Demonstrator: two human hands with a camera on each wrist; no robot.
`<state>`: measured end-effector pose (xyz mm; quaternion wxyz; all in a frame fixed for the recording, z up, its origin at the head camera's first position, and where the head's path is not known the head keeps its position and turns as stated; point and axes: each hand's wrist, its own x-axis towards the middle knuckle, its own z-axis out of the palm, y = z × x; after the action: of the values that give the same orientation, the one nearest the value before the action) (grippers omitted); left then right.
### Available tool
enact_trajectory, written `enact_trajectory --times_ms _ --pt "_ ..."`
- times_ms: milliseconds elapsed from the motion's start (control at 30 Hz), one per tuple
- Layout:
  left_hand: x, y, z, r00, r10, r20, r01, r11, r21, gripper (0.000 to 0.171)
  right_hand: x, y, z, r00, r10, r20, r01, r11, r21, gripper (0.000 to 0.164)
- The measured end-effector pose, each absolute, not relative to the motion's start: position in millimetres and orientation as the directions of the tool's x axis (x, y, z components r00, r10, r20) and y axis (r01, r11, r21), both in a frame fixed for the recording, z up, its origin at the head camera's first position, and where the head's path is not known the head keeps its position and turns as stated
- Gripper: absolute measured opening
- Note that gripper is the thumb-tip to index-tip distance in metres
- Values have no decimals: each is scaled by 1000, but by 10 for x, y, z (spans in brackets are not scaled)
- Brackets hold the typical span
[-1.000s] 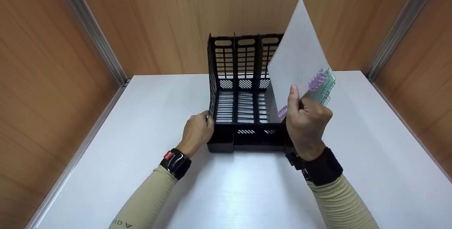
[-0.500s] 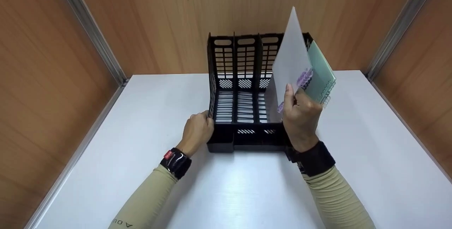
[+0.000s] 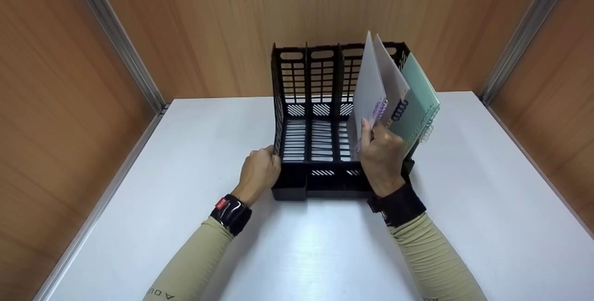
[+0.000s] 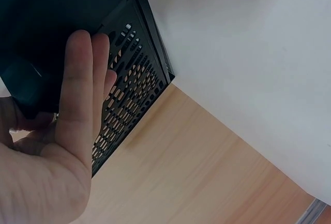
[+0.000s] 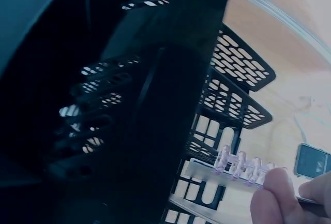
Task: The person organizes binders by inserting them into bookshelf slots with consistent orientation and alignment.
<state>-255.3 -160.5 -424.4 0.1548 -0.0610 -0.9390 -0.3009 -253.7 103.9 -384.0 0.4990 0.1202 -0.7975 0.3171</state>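
Note:
A black desktop file organizer with upright mesh dividers stands on the table. My left hand grips its left side wall; in the left wrist view, the fingers lie along the outside of that wall. With my right hand I hold the lower front edge of a white notebook with purple rings. It stands tilted in the right part of the organizer. Right of it are a pale notebook with dark blue rings and a green notebook with green rings. The held edge is partly hidden by my hand.
A white table lies under the organizer. Wooden panels close in the back and both sides, with metal strips at the corners. Clear rings show beyond the green notebook.
My right hand has moved left, carrying the purple-ringed notebook left and lower. The dark-blue-ringed and green notebooks have come into view beside it. My left hand has stayed in place.

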Motion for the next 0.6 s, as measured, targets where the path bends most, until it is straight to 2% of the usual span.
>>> enact_trajectory --times_ms 267,433,600 --pt "-2556 -1605 -4237 -949 25 315 202 813 545 24 -2598 988 -4024 -471 85 878 -484 807 -338 27" --pt "-2559 -1605 -4239 -950 34 309 205 817 540 26 -2611 963 -4131 -505 79 860 -463 816 -347 28" --pt "-2558 -1603 -4235 -943 33 331 213 824 524 21 -2614 964 -4166 -540 87 837 -436 821 -367 27"
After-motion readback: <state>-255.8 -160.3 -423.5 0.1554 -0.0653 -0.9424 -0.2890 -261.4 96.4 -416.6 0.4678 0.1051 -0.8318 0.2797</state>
